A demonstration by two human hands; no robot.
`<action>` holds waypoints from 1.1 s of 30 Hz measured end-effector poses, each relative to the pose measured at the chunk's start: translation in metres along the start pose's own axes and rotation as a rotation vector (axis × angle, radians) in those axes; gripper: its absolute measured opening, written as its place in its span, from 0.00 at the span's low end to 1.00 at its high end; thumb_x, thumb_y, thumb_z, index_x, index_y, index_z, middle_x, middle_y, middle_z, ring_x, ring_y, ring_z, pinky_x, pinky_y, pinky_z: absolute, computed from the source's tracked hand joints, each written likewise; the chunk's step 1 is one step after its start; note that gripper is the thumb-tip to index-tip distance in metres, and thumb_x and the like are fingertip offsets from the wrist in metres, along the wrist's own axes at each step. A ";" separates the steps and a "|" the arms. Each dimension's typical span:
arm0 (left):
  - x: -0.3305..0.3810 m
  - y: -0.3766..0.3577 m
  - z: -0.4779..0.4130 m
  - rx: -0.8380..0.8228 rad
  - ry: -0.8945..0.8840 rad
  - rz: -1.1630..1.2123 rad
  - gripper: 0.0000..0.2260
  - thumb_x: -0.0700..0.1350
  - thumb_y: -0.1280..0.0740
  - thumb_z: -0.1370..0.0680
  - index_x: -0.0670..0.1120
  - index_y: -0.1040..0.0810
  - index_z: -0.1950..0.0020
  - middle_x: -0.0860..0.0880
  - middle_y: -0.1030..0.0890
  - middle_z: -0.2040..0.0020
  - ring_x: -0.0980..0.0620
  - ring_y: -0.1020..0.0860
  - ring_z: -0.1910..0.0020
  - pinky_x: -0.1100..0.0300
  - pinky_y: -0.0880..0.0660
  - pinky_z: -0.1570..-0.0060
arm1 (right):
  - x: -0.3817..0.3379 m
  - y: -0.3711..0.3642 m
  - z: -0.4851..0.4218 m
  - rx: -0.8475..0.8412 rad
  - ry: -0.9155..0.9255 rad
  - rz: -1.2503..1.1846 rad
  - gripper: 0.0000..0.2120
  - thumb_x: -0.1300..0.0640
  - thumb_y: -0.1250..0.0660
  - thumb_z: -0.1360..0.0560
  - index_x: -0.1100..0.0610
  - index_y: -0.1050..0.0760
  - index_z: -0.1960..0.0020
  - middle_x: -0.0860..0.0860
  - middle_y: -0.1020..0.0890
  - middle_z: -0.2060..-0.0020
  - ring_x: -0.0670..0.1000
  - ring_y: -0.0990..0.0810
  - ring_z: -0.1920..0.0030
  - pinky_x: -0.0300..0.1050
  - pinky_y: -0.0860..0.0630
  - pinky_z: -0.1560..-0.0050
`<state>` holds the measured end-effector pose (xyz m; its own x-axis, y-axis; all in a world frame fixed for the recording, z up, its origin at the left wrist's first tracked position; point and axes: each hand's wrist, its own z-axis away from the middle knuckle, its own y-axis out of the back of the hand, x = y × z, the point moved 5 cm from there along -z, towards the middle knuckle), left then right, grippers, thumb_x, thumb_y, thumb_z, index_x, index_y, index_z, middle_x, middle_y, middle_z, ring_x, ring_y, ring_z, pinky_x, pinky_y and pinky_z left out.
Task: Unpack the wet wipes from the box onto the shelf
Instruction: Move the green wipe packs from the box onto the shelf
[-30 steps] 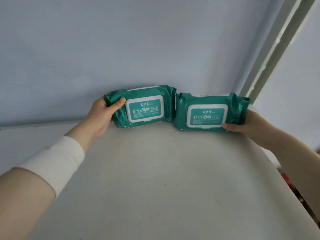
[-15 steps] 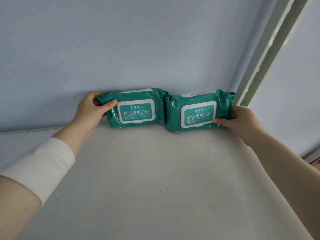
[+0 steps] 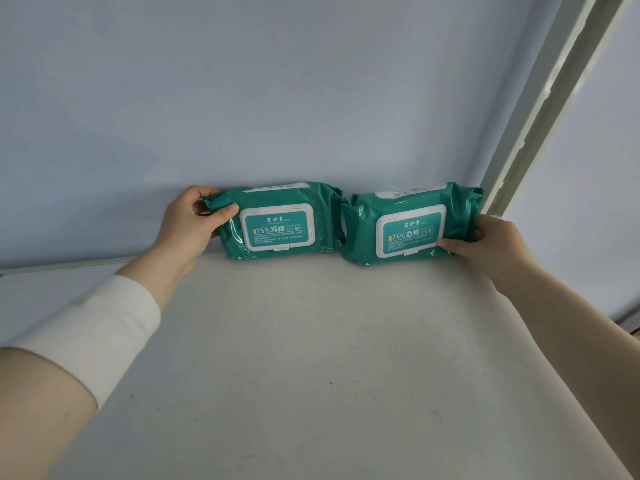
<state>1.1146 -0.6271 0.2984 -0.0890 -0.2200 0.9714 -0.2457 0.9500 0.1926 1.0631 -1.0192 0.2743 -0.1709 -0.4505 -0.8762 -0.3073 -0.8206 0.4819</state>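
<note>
Two green wet wipes packs with white flip lids stand on edge at the back of the white shelf (image 3: 311,358), side by side and touching, against the pale blue wall. My left hand (image 3: 188,225) grips the left end of the left pack (image 3: 280,220), thumb on its front. The right end of the right pack (image 3: 408,225) is held by my right hand (image 3: 488,244), thumb under the lid. The box is out of view.
A pale upright shelf post (image 3: 540,112) rises just right of the right pack. The shelf's right edge (image 3: 519,341) runs diagonally under my right forearm. A white sleeve covers my left wrist.
Both packs have been pushed back from mid-shelf until they stand against the rear wall, and the left pack has straightened. My hands still hold their outer ends.
</note>
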 end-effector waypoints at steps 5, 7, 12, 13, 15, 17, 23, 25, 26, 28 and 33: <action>-0.004 -0.001 0.001 0.015 0.018 0.018 0.10 0.37 0.31 0.26 0.52 0.28 0.56 0.52 0.22 0.56 0.56 0.23 0.57 0.61 0.25 0.56 | 0.002 -0.001 -0.001 -0.008 -0.015 -0.015 0.19 0.62 0.26 0.32 0.60 0.24 0.42 0.52 0.19 0.52 0.53 0.22 0.52 0.47 0.25 0.46; -0.006 -0.003 0.002 0.017 0.033 0.030 0.09 0.38 0.32 0.25 0.51 0.28 0.54 0.53 0.22 0.55 0.56 0.23 0.55 0.62 0.25 0.55 | 0.001 -0.006 -0.002 -0.017 -0.009 0.002 0.19 0.61 0.26 0.32 0.59 0.23 0.42 0.51 0.19 0.52 0.53 0.21 0.52 0.47 0.25 0.46; -0.006 -0.004 0.003 0.016 0.071 -0.040 0.17 0.40 0.32 0.24 0.43 0.30 0.37 0.48 0.23 0.46 0.51 0.24 0.48 0.59 0.25 0.52 | -0.001 -0.014 -0.003 -0.034 -0.004 0.044 0.23 0.59 0.25 0.33 0.58 0.25 0.40 0.53 0.18 0.49 0.56 0.20 0.48 0.54 0.24 0.42; -0.006 -0.003 0.003 0.017 0.078 -0.052 0.19 0.41 0.32 0.24 0.42 0.31 0.35 0.47 0.24 0.44 0.50 0.24 0.47 0.57 0.25 0.51 | -0.002 -0.013 -0.002 -0.022 -0.003 0.057 0.24 0.59 0.24 0.33 0.58 0.26 0.39 0.54 0.18 0.48 0.56 0.21 0.47 0.54 0.25 0.42; -0.004 -0.002 0.005 0.028 0.078 -0.077 0.21 0.42 0.31 0.25 0.42 0.33 0.34 0.46 0.25 0.42 0.50 0.25 0.46 0.56 0.26 0.47 | -0.005 -0.009 0.003 0.016 0.005 0.103 0.27 0.58 0.24 0.34 0.57 0.28 0.37 0.54 0.19 0.46 0.56 0.22 0.46 0.52 0.25 0.42; 0.000 0.002 0.008 0.059 0.064 -0.141 0.22 0.43 0.31 0.25 0.43 0.34 0.33 0.46 0.25 0.40 0.51 0.26 0.46 0.55 0.27 0.43 | -0.011 -0.007 0.010 0.042 0.009 0.155 0.31 0.57 0.25 0.33 0.58 0.32 0.34 0.54 0.21 0.42 0.56 0.23 0.43 0.49 0.27 0.42; 0.029 0.023 0.027 0.144 -0.156 -0.588 0.29 0.48 0.32 0.25 0.39 0.38 0.29 0.39 0.33 0.31 0.42 0.34 0.32 0.51 0.36 0.33 | -0.034 0.001 0.040 0.113 -0.040 0.410 0.42 0.53 0.27 0.30 0.61 0.48 0.26 0.60 0.33 0.31 0.60 0.36 0.30 0.53 0.38 0.32; 0.047 0.026 0.043 0.139 -0.323 -0.804 0.29 0.48 0.33 0.25 0.39 0.39 0.28 0.38 0.37 0.28 0.41 0.39 0.28 0.48 0.41 0.31 | -0.040 0.006 0.061 0.159 -0.030 0.492 0.42 0.53 0.28 0.29 0.62 0.49 0.25 0.61 0.35 0.31 0.60 0.38 0.30 0.52 0.41 0.30; 0.056 0.026 0.053 0.109 -0.398 -0.897 0.29 0.48 0.33 0.24 0.40 0.39 0.28 0.38 0.39 0.27 0.41 0.41 0.27 0.47 0.42 0.31 | -0.043 0.007 0.074 0.180 -0.015 0.533 0.41 0.53 0.29 0.29 0.62 0.49 0.25 0.61 0.35 0.30 0.60 0.39 0.29 0.53 0.42 0.28; 0.068 0.022 0.075 -0.008 -0.528 -1.074 0.29 0.48 0.33 0.24 0.40 0.39 0.28 0.38 0.42 0.25 0.39 0.44 0.26 0.45 0.45 0.29 | -0.048 0.008 0.104 0.209 0.020 0.636 0.40 0.52 0.30 0.28 0.61 0.48 0.25 0.61 0.37 0.29 0.61 0.41 0.28 0.55 0.43 0.27; 0.076 0.005 0.152 -0.421 -0.632 -1.443 0.30 0.52 0.38 0.22 0.42 0.45 0.25 0.41 0.43 0.25 0.41 0.48 0.24 0.46 0.50 0.27 | -0.059 -0.004 0.202 0.159 0.093 1.000 0.35 0.49 0.36 0.25 0.59 0.48 0.25 0.59 0.40 0.27 0.60 0.47 0.25 0.56 0.45 0.27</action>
<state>0.9597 -0.6731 0.3525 -0.4175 -0.8799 -0.2269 -0.2146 -0.1472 0.9655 0.8855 -0.9184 0.3247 -0.3468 -0.9357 -0.0649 -0.1852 0.0005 0.9827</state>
